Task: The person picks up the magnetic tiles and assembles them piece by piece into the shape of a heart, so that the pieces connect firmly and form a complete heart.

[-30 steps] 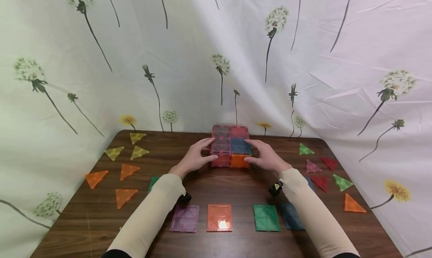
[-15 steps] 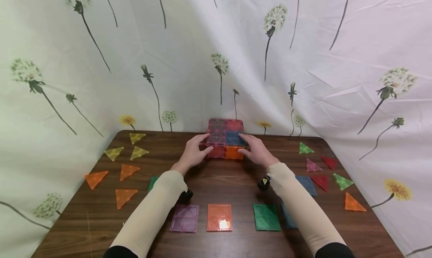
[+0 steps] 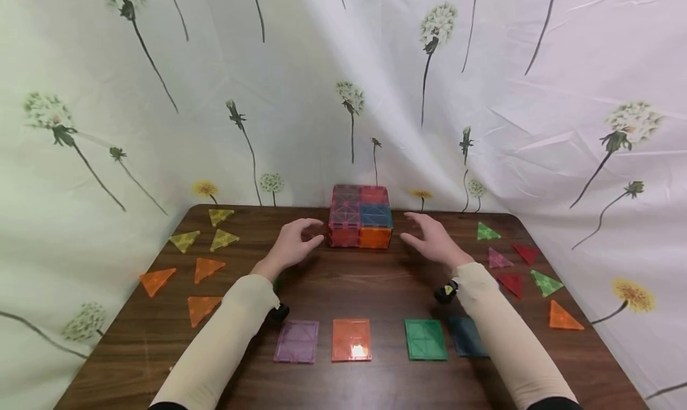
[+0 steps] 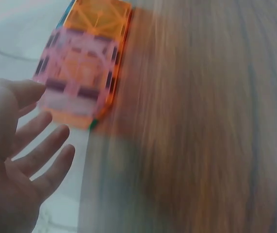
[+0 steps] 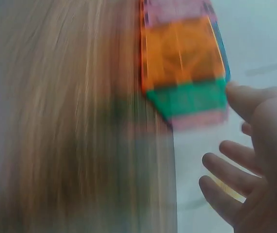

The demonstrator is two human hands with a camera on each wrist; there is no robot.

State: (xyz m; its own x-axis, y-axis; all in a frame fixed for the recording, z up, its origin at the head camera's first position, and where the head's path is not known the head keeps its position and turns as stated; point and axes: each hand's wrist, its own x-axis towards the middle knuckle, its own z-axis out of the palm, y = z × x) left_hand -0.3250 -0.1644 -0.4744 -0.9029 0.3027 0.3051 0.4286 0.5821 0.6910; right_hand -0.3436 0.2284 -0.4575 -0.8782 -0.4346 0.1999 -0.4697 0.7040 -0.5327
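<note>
A low box of translucent square magnetic tiles stands at the back middle of the table. Its top has pinkish, red and blue squares; pink and orange squares form the front. Left of it my left hand hovers with relaxed fingers, apart from the box. On the other side, my right hand is held off with its fingers spread and nothing in them. The left wrist view shows the pink front tile beyond the fingers. In the right wrist view a green side tile adjoins the orange one.
Purple, orange, green and blue square tiles lie along the front. Yellow triangles and orange triangles lie left; green, pink and red triangles lie right. A patterned cloth hangs behind the table.
The box has moved back and slightly left, towards the cloth. Both hands, which were at its sides, have let go and drawn apart from it.
</note>
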